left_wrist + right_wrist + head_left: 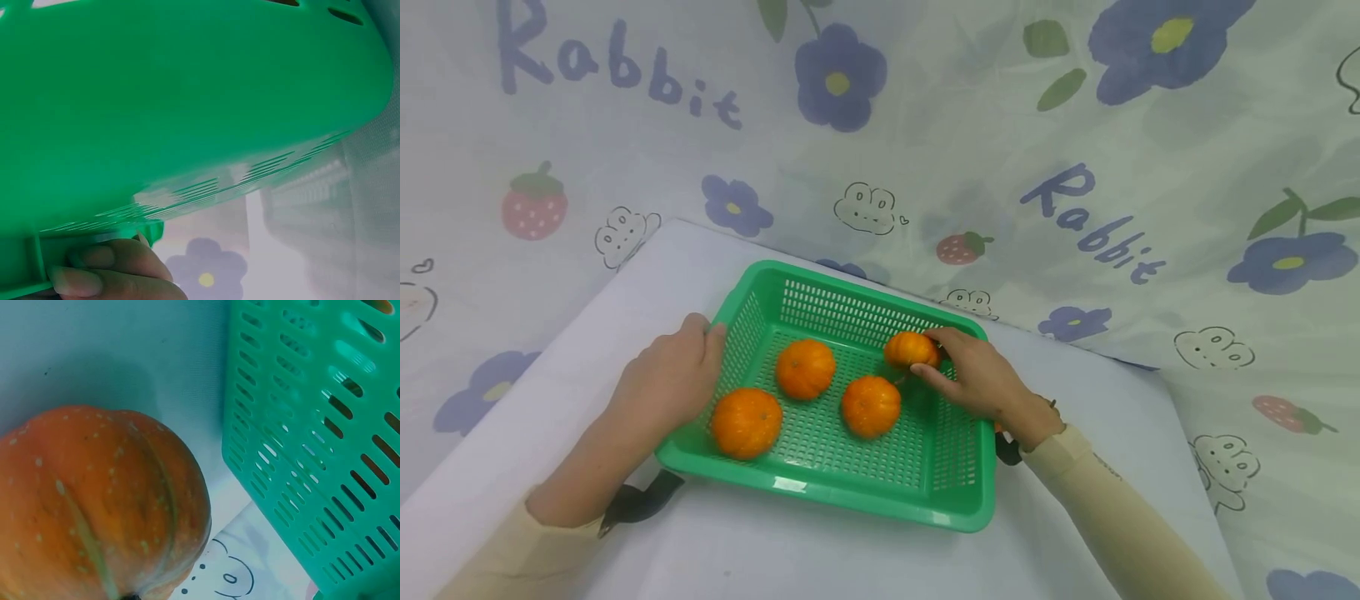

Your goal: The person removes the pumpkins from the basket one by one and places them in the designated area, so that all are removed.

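A green plastic basket (850, 492) with slotted walls stands on the white table in the head view. My left hand (673, 371) grips its left rim; in the left wrist view the fingers (78, 281) curl under that rim. At the back right corner inside the basket, my right hand (973, 375) holds a small orange pumpkin (910, 350) between thumb and fingers. Three more pumpkins lie in the basket: one near the middle (871, 407), one behind left (805, 369), one at the front left (747, 423). The right hand is out of sight in the right wrist view.
Outside the basket, close to its right wall, another orange pumpkin (94, 500) fills much of the right wrist view. Under the right wrist only a sliver of orange shows in the head view. A curtain (925, 150) printed with flowers and rabbits hangs behind the white table (1097, 400).
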`<action>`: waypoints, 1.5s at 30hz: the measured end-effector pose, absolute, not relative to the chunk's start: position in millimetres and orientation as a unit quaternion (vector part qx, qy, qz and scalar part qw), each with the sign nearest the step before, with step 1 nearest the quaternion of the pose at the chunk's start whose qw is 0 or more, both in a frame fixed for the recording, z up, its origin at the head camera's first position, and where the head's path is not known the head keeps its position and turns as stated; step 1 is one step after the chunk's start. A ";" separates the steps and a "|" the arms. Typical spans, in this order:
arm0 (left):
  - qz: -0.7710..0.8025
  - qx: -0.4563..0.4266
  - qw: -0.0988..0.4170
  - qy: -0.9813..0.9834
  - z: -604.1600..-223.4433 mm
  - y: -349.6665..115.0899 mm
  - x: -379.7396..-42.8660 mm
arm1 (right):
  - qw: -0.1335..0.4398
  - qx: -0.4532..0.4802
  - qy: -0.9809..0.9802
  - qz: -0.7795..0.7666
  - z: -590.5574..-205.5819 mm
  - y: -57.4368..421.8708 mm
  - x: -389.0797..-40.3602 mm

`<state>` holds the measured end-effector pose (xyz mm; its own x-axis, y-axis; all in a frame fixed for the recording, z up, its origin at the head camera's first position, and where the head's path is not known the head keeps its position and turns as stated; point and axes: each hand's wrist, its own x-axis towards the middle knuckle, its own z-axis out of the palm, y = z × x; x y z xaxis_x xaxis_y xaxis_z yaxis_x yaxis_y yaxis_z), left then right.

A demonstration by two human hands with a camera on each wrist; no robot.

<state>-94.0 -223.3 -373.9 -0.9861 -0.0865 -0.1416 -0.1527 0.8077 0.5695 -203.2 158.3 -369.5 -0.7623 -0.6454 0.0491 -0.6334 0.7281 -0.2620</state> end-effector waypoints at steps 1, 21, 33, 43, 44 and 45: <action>0.304 -0.063 0.055 0.949 -374.0 -223.3 -94.0 | 0.021 -0.343 0.929 -0.136 -369.8 158.6 -203.3; 0.302 -0.066 0.055 0.949 -374.7 -222.4 -95.0 | 0.004 -0.346 0.918 -0.193 -374.3 162.0 -207.2; 0.302 -0.066 0.053 0.949 -373.1 -221.2 -94.2 | 0.001 -0.340 0.908 -0.247 -369.7 163.0 -206.6; 0.301 -0.067 0.053 0.950 -372.4 -221.8 -93.3 | 0.008 -0.340 0.897 -0.284 -367.7 163.0 -207.6; 0.301 -0.067 0.053 0.950 -372.4 -221.8 -93.2 | 0.009 -0.338 0.897 -0.286 -367.2 163.3 -207.1; 0.301 -0.067 0.054 0.950 -372.4 -221.8 -93.1 | 0.011 -0.334 0.897 -0.289 -366.4 163.5 -206.4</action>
